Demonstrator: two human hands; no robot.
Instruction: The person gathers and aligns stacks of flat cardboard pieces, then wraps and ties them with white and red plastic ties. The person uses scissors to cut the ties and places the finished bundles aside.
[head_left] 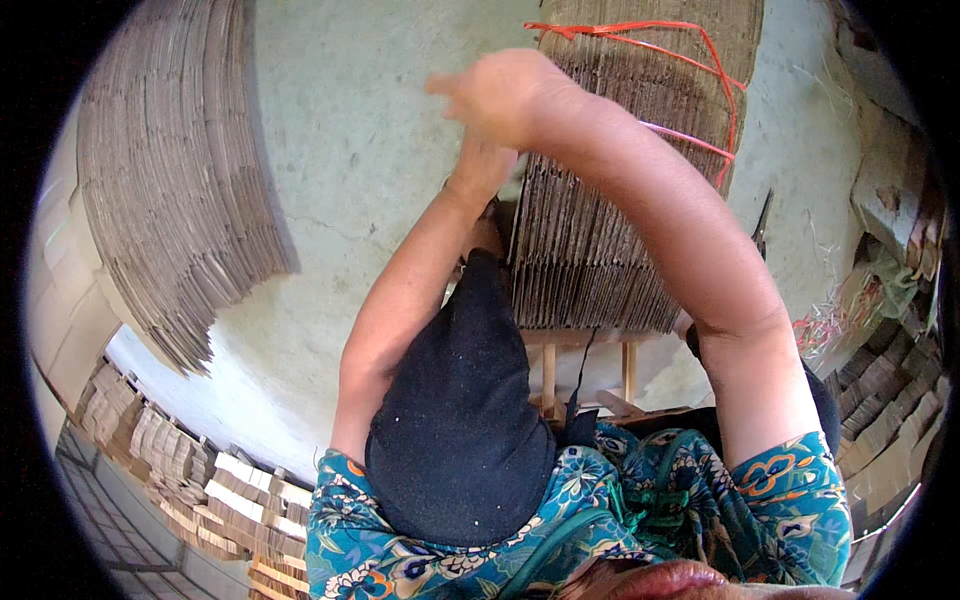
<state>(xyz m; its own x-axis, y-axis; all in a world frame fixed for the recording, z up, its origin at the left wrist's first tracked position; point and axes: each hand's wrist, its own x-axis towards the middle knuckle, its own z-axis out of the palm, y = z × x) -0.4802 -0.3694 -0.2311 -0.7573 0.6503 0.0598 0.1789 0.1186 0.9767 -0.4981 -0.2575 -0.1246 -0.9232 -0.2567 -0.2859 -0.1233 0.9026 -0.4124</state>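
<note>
A long bundle of brown corrugated cardboard sheets (590, 240), packed on edge, lies in front of me. Red plastic strap (715, 60) loops loosely over its far part, and a pinkish strand (690, 140) crosses it, passing out of sight behind my right forearm. My right hand (500, 100) reaches across to the bundle's left edge, smeared by motion, with one finger or thumb pointing left. Just beneath it is my left hand (488, 160), largely covered by the right. Whether either hand holds the strand cannot be made out.
Another long row of cardboard sheets (180, 170) rests on the floor at left. A wooden stand (548, 375) shows at the bundle's near end. Loose strap scraps (825, 325) lie at right, near stacked cardboard (885, 400). More cardboard stacks (170, 450) line the lower left.
</note>
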